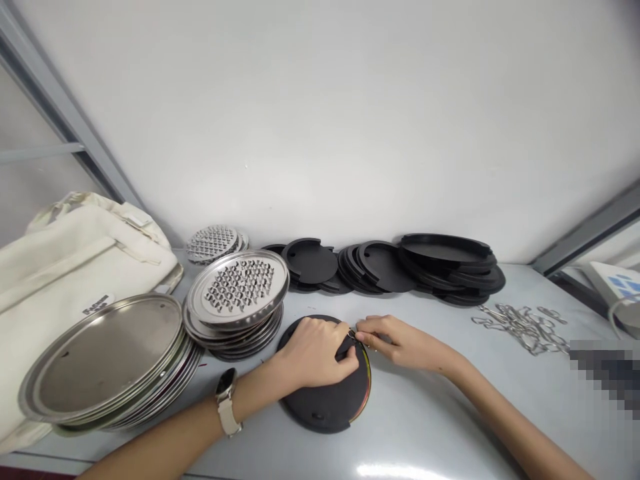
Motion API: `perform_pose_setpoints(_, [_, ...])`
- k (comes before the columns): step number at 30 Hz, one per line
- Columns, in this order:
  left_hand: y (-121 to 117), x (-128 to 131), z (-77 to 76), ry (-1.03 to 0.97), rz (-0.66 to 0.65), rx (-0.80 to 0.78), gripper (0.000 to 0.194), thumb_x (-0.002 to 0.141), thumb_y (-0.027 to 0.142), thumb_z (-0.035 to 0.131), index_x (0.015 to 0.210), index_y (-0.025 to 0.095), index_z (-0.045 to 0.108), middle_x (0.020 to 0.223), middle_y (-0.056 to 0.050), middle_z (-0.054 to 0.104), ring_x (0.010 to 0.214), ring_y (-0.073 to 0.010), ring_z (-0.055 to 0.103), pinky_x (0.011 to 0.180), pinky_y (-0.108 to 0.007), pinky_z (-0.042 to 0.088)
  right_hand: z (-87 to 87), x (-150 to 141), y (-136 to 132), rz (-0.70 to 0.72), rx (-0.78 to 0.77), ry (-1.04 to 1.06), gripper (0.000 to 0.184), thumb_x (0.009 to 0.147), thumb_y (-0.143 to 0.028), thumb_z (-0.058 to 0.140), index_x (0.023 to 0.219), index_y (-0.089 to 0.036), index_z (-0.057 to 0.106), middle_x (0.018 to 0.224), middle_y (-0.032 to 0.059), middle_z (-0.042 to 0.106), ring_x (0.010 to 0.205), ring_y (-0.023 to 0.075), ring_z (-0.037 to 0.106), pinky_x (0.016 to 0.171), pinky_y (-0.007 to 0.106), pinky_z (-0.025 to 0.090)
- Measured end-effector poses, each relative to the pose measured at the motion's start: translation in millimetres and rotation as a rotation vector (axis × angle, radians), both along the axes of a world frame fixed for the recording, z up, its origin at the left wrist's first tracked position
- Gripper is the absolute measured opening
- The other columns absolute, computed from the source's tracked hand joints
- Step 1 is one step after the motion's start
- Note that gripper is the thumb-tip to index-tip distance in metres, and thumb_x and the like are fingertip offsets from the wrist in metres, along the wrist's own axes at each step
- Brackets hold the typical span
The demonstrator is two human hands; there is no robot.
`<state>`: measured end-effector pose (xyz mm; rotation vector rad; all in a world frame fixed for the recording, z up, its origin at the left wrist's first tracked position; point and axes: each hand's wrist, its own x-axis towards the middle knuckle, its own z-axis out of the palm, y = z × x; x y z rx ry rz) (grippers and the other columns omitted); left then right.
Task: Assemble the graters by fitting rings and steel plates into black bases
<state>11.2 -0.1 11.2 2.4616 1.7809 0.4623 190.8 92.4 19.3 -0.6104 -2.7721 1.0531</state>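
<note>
On the table (420,427), the black disc (320,403) is gripped by the left hand (317,353); a metal clip (351,334) is pinched at its rim by the right hand (393,341), apparently unfinished; more clips (530,328) are left loose

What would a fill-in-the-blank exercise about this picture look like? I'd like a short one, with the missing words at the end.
1. The watch is worn on the ____ arm.
2. The left hand is over a round disc whose top is coloured ____.
3. On the table, the loose metal pieces lie toward the picture's ____ edge.

Missing words: left; black; right.
</note>
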Motion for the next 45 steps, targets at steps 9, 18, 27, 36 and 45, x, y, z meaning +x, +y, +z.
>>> perform_pose_setpoints(9, [0.3,0.3,4.5,0.026,0.018,-0.033,0.014,0.081,0.033,0.048,0.086,0.020,0.047,0.064,-0.001,0.060,0.058,-0.0210,0.060,0.050,-0.028,0.032,2.9,-0.4,-1.7,0.010,0.017,-0.013,0.038,0.096,-0.036,0.032,0.062,-0.020,0.037,0.060,-0.0021,0.041,0.060,0.0138,0.040,0.059,0.027,0.033])
perform_pose_setpoints(18, [1.1,-1.5,5.6,0.032,-0.024,-0.041,0.019,0.087,0.039,0.046,0.092,0.020,0.042,0.069,-0.001,0.062,0.063,-0.0222,0.063,0.052,-0.028,0.035,3.1,-0.5,-2.6,-0.001,-0.012,-0.011,0.034,0.094,-0.030,0.034,0.062,-0.019,0.037,0.060,-0.0023,0.041,0.060,0.0128,0.039,0.058,0.026,0.033])
perform_pose_setpoints(27, [0.8,-1.6,5.5,0.047,-0.053,-0.039,0.017,0.090,0.037,0.044,0.092,0.020,0.043,0.069,-0.001,0.063,0.064,-0.0215,0.064,0.053,-0.027,0.037,3.0,2.1,-2.4,0.020,-0.046,-0.044,0.022,0.085,-0.015,0.039,0.065,-0.019,0.032,0.061,-0.0049,0.036,0.057,0.0094,0.033,0.054,0.022,0.029])
perform_pose_setpoints(36, [3.1,-3.9,1.4,0.023,-0.063,-0.032,0.019,0.090,0.037,0.046,0.097,0.019,0.046,0.070,-0.001,0.064,0.067,-0.0231,0.065,0.055,-0.028,0.039,2.2,1.9,-2.1,0.029,-0.056,-0.039,0.022,0.085,-0.014,0.039,0.064,-0.019,0.032,0.061,-0.0049,0.037,0.059,0.0094,0.035,0.056,0.022,0.030])
perform_pose_setpoints(45, [2.7,-4.8,2.8,0.006,-0.076,-0.053,0.019,0.090,0.036,0.045,0.098,0.018,0.045,0.069,-0.001,0.063,0.067,-0.0231,0.065,0.055,-0.028,0.038,2.7,1.4,-3.7,0.012,-0.060,-0.030,0.022,0.083,-0.013,0.040,0.063,-0.019,0.033,0.061,-0.0050,0.036,0.058,0.0093,0.034,0.055,0.021,0.030])
